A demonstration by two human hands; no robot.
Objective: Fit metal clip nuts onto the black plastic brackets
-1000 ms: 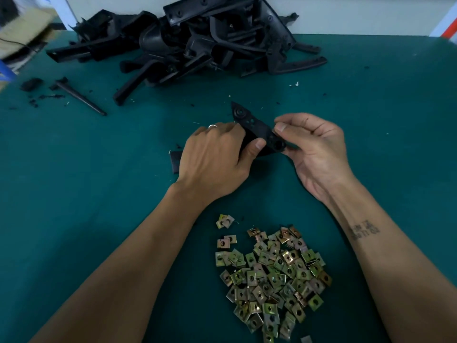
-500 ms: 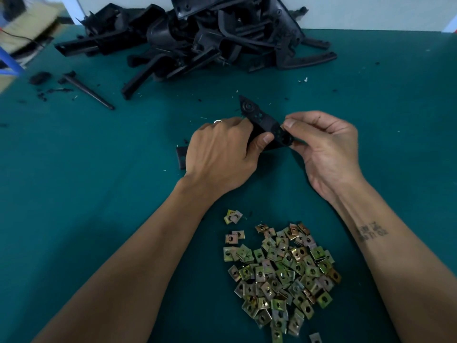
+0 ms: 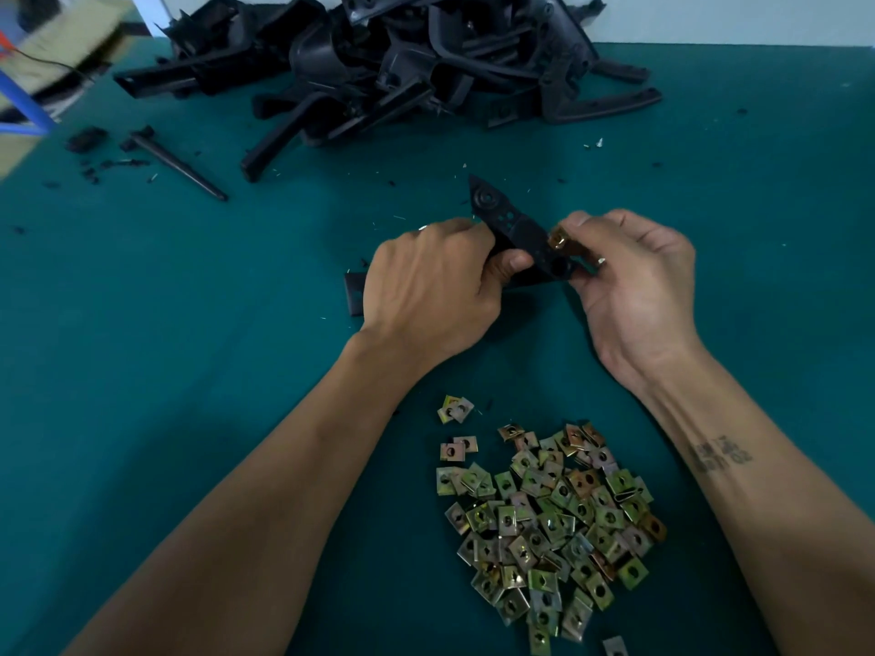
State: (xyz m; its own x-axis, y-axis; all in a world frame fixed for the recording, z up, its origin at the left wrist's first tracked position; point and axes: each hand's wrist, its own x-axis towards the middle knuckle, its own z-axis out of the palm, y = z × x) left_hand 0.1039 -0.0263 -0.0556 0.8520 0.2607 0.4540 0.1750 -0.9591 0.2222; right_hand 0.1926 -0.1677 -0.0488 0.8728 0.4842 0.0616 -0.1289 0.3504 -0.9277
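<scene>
1. Two bare hands meet just above the middle of the frame, over a teal surface (image 3: 142, 371).
2. The left hand (image 3: 428, 288) has its fingers curled round a black plastic bracket (image 3: 513, 234), with the thumb pressed against the bracket's near side.
3. The bracket runs on a slant, its pointed end with a round boss toward the upper left and its other end down toward the right hand; a further black end shows at the left of the left hand.
4. The right hand (image 3: 634, 286) pinches a brass-coloured clip nut (image 3: 561, 240) between thumb and fingertips, right against the bracket's lower right end. Whether the nut is already seated on the plastic cannot be told.
5. Something small and shiny also shows among the right hand's fingers, too small to name.
6. A loose heap of clip nuts (image 3: 549, 527) lies on the surface in the lower middle of the frame, between the two forearms, in mixed yellow, green and pinkish tints.
7. A few strays sit apart from the heap at its upper left edge and at the bottom edge of the frame.
8. A big pile of black plastic brackets (image 3: 388, 63) fills the top centre of the frame, well apart from the hands.
9. At the upper left lies a thin black rod (image 3: 180, 168), with dark crumbs scattered around it.
10. The right forearm carries a small dark tattoo (image 3: 722, 454).
</scene>
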